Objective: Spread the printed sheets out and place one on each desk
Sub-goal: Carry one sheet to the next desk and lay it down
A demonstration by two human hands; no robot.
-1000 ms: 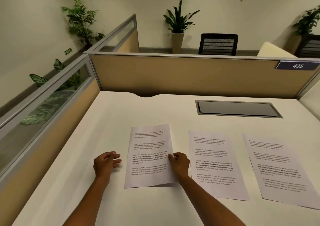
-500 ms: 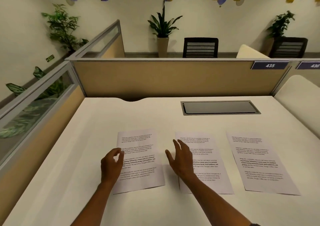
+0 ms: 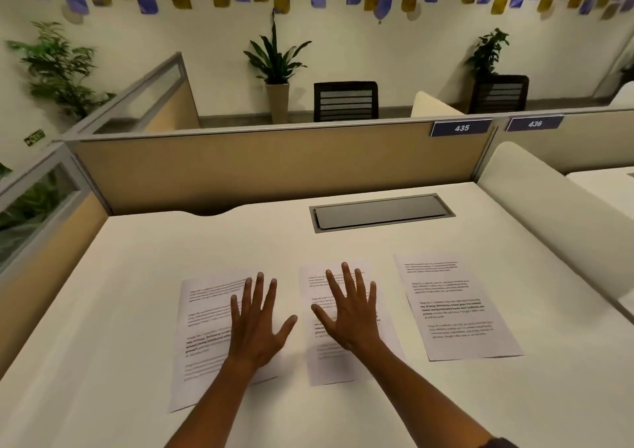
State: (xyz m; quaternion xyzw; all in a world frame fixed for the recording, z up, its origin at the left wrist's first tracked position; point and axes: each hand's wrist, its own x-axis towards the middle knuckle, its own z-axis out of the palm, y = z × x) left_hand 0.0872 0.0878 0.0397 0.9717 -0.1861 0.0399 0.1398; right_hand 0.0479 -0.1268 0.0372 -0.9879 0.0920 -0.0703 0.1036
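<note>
Three printed sheets lie side by side on the white desk (image 3: 137,258). Over the left sheet (image 3: 202,337) my left hand (image 3: 257,324) is spread flat, fingers apart, covering the sheet's right half. My right hand (image 3: 350,313) is spread the same way over the middle sheet (image 3: 329,361). I cannot tell whether the palms touch the paper. The right sheet (image 3: 453,310) lies alone, apart from both hands. Neither hand holds anything.
A grey cable hatch (image 3: 380,212) is set into the desk behind the sheets. Tan partitions (image 3: 274,169) with labels 435 and 436 close off the back and left. A rounded white divider (image 3: 549,217) separates the neighbouring desk (image 3: 607,186) at right. Chairs and potted plants stand beyond.
My hands left the edges of the left sheet and opened out flat, the left over the left sheet, the right over the middle one. The camera tilted up and turned right.
</note>
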